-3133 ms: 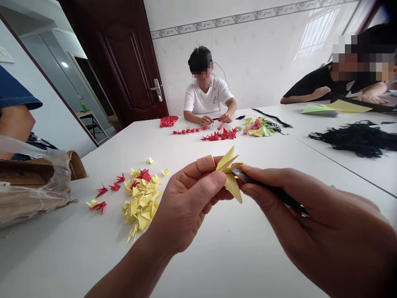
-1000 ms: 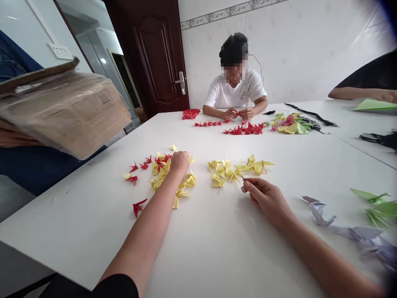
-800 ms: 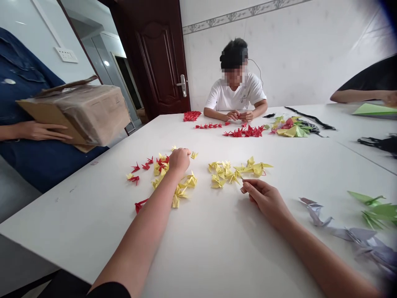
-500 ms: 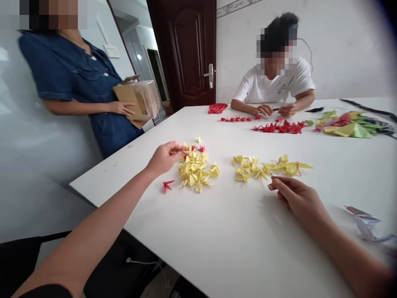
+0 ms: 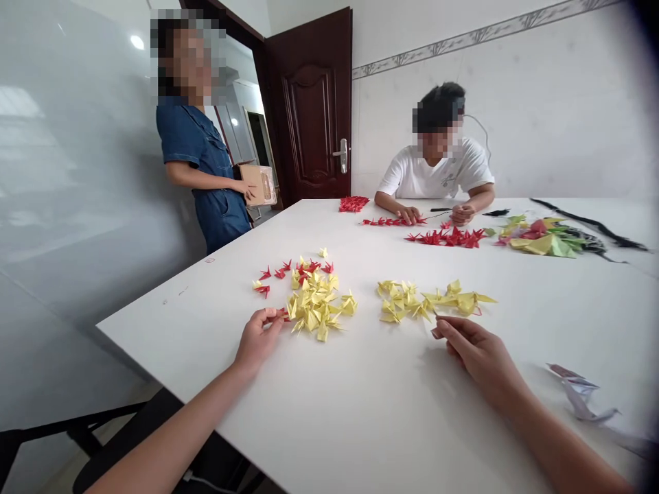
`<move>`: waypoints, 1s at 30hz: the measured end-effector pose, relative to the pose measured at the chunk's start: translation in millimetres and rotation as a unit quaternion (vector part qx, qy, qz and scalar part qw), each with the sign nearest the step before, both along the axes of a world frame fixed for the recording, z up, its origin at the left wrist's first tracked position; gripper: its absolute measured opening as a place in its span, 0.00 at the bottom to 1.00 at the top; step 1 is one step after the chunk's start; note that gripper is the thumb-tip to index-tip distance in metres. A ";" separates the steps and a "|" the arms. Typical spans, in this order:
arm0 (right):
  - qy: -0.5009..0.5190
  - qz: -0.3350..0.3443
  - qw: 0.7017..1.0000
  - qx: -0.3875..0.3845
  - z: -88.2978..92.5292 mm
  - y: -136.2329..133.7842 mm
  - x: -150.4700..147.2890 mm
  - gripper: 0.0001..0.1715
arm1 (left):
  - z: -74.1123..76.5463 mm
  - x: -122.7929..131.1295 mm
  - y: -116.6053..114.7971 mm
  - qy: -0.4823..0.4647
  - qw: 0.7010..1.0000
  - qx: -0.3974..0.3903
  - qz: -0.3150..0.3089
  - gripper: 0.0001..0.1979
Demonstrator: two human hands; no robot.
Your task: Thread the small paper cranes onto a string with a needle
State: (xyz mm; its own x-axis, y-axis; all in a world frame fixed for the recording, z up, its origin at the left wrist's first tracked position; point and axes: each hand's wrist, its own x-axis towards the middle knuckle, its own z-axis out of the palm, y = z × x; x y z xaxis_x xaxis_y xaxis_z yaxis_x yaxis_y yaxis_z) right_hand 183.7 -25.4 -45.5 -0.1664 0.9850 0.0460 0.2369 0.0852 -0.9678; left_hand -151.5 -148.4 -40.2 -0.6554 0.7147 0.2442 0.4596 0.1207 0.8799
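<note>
My left hand rests on the white table at the near left edge of a pile of yellow paper cranes. Its thumb and fingers are pinched on a small red paper crane. More red cranes lie scattered behind the pile. My right hand lies to the right with its fingers pressed together. Its fingertips sit just below a row of yellow cranes. What they pinch is too thin to make out.
A person in a white shirt works across the table beside red cranes and a red heap. Mixed coloured cranes and black strands lie far right, grey cranes near right. A person in blue holds a cardboard box by the door.
My left hand drew back from the far side of the yellow pile to its near edge and pinched the lone red crane. The person with the box moved away toward the door.
</note>
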 end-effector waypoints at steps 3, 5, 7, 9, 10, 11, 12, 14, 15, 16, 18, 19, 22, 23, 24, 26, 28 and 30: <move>0.008 0.011 1.000 -0.003 0.7 0.2 -1.7 0.26 | 11.3 -3.3 23.1 0.016 0.999 0.038 0.017 0.11; 0.020 0.015 1.000 -0.009 1.4 -0.5 -3.0 0.27 | 22.5 9.0 35.9 0.027 0.997 0.070 0.011 0.12; 0.042 0.000 0.999 -0.010 2.4 -1.8 -4.2 0.28 | 32.7 37.8 48.3 0.043 0.993 0.098 -0.050 0.11; 0.069 -0.022 0.997 -0.001 3.3 -3.2 -4.7 0.28 | 37.3 78.7 62.4 0.080 0.972 0.118 -0.185 0.09; 0.084 -0.029 0.996 0.005 3.6 -3.6 -4.6 0.28 | 36.6 100.5 70.3 0.098 0.957 0.109 -0.251 0.08; 0.100 -0.036 0.994 0.011 3.8 -3.7 -4.2 0.28 | 33.7 121.1 78.5 0.120 0.939 0.110 -0.304 0.08; 0.120 -0.041 0.992 0.014 3.7 -3.4 -3.6 0.27 | 29.0 139.4 86.7 0.147 0.921 0.121 -0.339 0.08; 0.163 -0.053 0.985 0.009 3.1 -1.8 -2.1 0.26 | 16.6 165.5 102.1 0.206 0.891 0.152 -0.376 0.08; 0.184 -0.061 0.981 0.004 2.7 -0.8 -1.3 0.25 | 10.2 172.9 108.6 0.230 0.878 0.174 -0.382 0.08; 0.201 -0.069 0.977 0.001 2.2 0.3 -0.6 0.24 | 4.6 177.1 114.1 0.250 0.866 0.197 -0.385 0.08; 0.220 -0.076 0.973 0.002 1.2 1.9 0.3 0.22 | -3.1 178.4 121.9 0.272 0.847 0.242 -0.387 0.07; 0.217 -0.075 0.973 0.009 0.8 2.4 0.5 0.21 | -5.0 177.0 124.5 0.277 0.841 0.260 -0.385 0.06; 0.176 -0.063 0.982 0.022 0.2 2.6 0.5 0.17 | -6.1 172.4 128.6 0.270 0.838 0.288 -0.377 0.04; 0.164 -0.064 0.984 0.021 -0.1 2.6 0.3 0.16 | -5.9 171.7 129.0 0.261 0.841 0.290 -0.374 0.04; 0.156 -0.069 0.985 0.021 -0.5 2.6 0.1 0.15 | -5.9 171.4 128.9 0.252 0.843 0.291 -0.375 0.04; 0.156 -0.081 0.984 0.023 -1.8 3.0 -0.1 0.13 | -6.5 172.4 127.1 0.226 0.847 0.287 -0.386 0.04; 0.170 -0.085 0.981 0.028 -3.4 3.3 -0.4 0.11 | -7.8 174.4 123.9 0.170 0.859 0.266 -0.404 0.08; 0.188 -0.074 0.979 0.022 -4.4 2.8 -0.9 0.11 | -9.1 176.5 120.2 0.086 0.869 0.224 -0.433 0.14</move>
State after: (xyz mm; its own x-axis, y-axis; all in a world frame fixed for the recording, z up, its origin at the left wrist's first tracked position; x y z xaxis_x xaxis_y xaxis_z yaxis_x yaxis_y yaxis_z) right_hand 182.8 -22.7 -49.9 0.0150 0.9926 0.1202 -0.1233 0.1212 -0.9849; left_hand 25.0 -28.1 -49.3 0.1542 0.7303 0.6655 0.3370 -0.6720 0.6594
